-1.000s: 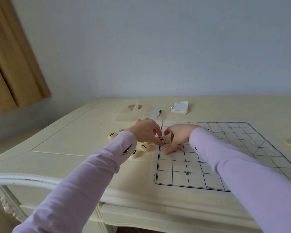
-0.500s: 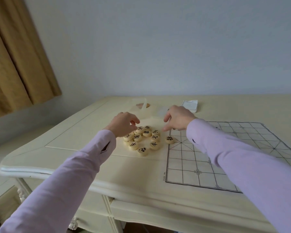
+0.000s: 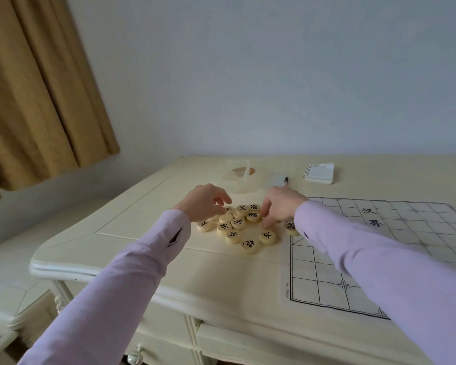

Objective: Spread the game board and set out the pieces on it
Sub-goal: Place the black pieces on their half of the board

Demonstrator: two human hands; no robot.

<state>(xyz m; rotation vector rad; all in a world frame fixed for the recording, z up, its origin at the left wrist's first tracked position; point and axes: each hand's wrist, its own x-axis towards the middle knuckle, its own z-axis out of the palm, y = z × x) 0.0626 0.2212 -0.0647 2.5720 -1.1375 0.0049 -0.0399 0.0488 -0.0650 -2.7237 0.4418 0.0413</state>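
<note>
At the upper left hangs a tan curtain [image 3: 37, 88], and below it the cream counter [image 3: 142, 233] carries everything. Left of centre, the left hand [image 3: 204, 204] hovers over the near-left side of a loose heap of xiangqi pieces [image 3: 237, 226], its fingers [image 3: 225, 200] loosely curled with no disc seen between them. Behind the heap stand a clear plastic tub [image 3: 238, 177] and a pen [image 3: 281, 180]. Just right of the heap, the right hand [image 3: 281, 208] dips in with its fingers [image 3: 266, 223] bent down among the discs; whether they pinch one I cannot tell. A single piece [image 3: 290, 227] sits at the paper board's left edge, touching the grid, and the board [image 3: 327, 280] lies spread flat across the right of the frame, with a notepad [image 3: 319, 173] beyond it. The spreading looks done and the setting-out barely begun: the next move calls for lifting one disc clear of its neighbours and carrying it right to a line crossing. Compared with half a second ago, the right hand has dropped from above the board's corner into the heap, and the view has swung left.
</note>
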